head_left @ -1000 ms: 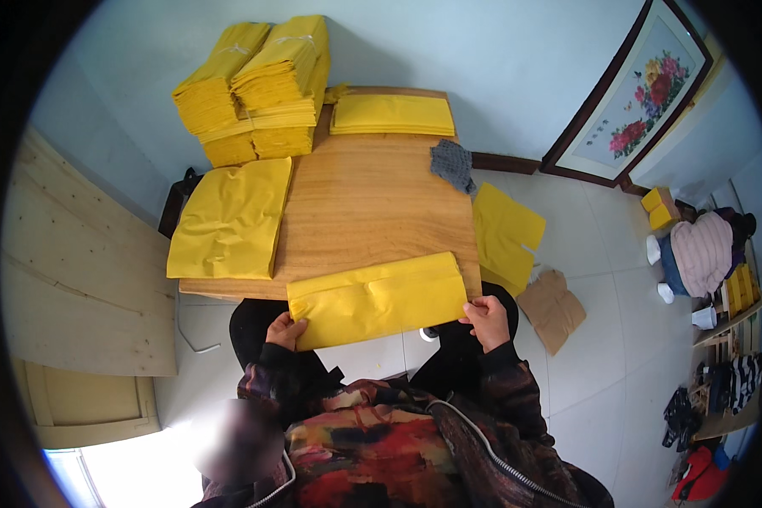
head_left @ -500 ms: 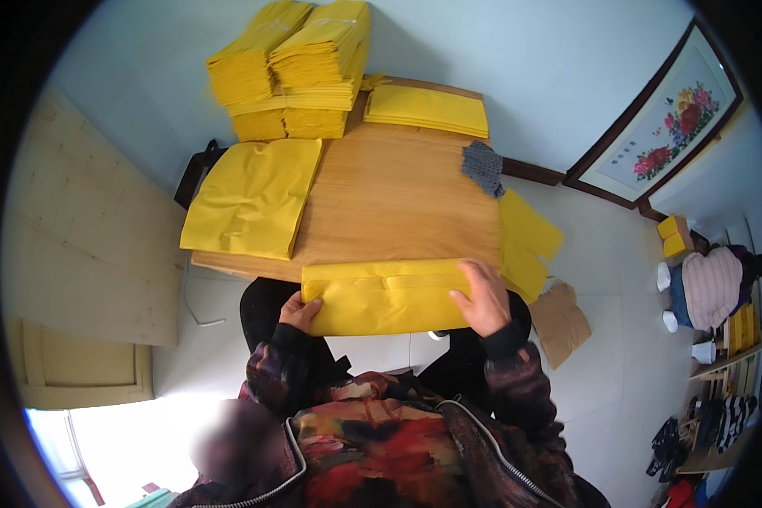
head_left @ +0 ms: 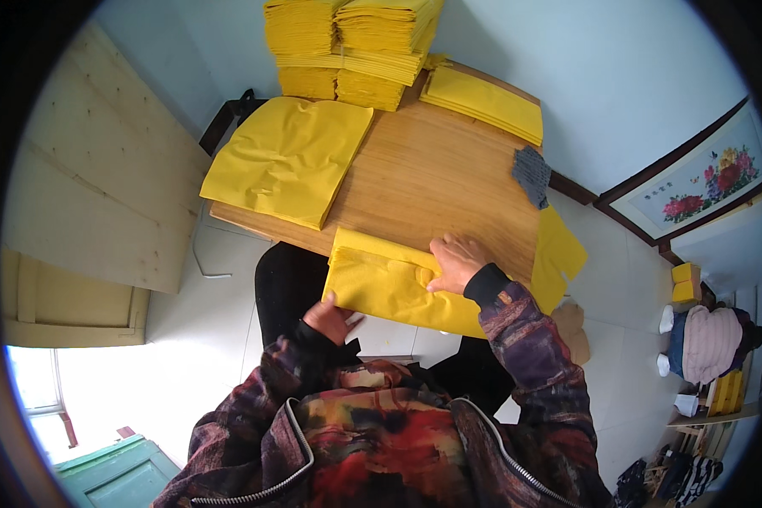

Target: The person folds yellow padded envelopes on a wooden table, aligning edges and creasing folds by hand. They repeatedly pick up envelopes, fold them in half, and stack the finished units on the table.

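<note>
Item 1: yellow paper bag (head_left: 389, 284), lying across near edge of wooden table (head_left: 449, 186), approx half overhanging toward the person. Right hand (head_left: 455, 262) flat on top, fingers spread and pressing, palm down; grips nothing, prob. pins the bag so it can't slide. Left hand (head_left: 330, 317) below the table edge at bag's lower left corner, fingers curled under, thumb on top; pinch grip on the corner, likely to keep the hanging part taut.

Item 2: loose pile of flat yellow bags (head_left: 288, 157), left side of table, within reach, well apart from item 1.

Item 3: tall stacks of yellow bags (head_left: 347, 42) at far edge; lower stack (head_left: 483, 102) to their right.

Item 4: grey cloth (head_left: 532, 173), right edge of table.

Item 5: yellow sheet (head_left: 559, 254) hanging off right side.

Item 6: framed flower picture (head_left: 694, 186) leaning on wall.

Chg vs. half a sec. ago: bag was held at both ends, level; now tilted, right hand moved inward on top, left hand dropped lower.
</note>
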Demonstrator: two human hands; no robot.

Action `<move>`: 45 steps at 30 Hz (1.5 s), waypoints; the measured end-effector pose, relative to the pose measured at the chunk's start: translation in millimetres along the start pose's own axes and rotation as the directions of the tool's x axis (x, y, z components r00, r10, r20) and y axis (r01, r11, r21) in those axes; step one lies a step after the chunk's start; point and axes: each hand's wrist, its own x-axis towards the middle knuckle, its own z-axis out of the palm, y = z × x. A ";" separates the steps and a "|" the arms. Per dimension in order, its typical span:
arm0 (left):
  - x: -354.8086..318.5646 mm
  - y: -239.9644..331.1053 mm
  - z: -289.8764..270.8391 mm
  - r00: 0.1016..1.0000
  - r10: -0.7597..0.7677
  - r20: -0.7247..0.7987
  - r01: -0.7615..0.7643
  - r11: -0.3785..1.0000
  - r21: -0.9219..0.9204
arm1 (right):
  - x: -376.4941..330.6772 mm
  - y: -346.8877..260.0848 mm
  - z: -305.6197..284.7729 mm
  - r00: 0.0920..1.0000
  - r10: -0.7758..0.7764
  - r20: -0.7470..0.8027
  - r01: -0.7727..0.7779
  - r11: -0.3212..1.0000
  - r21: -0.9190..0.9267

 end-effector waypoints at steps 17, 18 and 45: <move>50.9 78.8 232.0 0.625 0.447 0.640 -0.767 0.504 0.396 | -62.6 6.5 -102.9 0.808 0.056 -0.586 0.429 0.626 0.651; 48.9 87.2 247.7 0.543 0.417 0.729 -0.815 0.472 0.337 | -65.7 8.2 -108.9 0.709 0.016 -0.705 0.534 0.640 0.552; 117.7 44.1 200.7 0.824 0.387 0.413 -0.549 0.369 0.750 | -9.8 32.4 -25.7 0.749 0.242 -0.617 0.401 0.575 0.713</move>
